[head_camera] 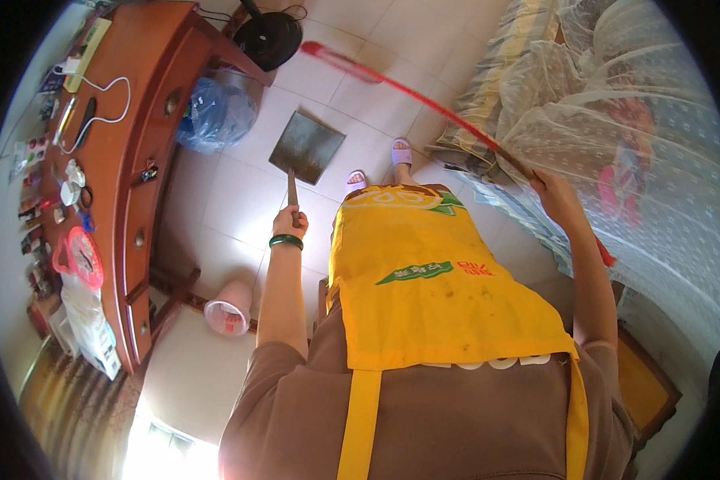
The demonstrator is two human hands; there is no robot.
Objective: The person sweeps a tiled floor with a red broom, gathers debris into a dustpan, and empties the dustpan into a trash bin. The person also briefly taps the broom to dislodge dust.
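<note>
My left hand (290, 222) is closed around the handle of a dark, flat metal dustpan (309, 147), its pan out over the tiled floor (228, 198). Whether the pan touches the tiles I cannot tell. To the right, my right hand (555, 195) grips a long red pole (438, 108) at a brownish stretch. The pole slants up and left across the view, and its far end is blurred. Another red piece shows beyond my right forearm; what kind of tool this is stays unclear.
A reddish wooden desk (138, 90) with cluttered top runs along the left. Beside it are a blue plastic bag (210, 117), a black round stand base (268, 39) and a pink wastebasket (228, 309). A bed under white mosquito netting (624, 120) fills the right.
</note>
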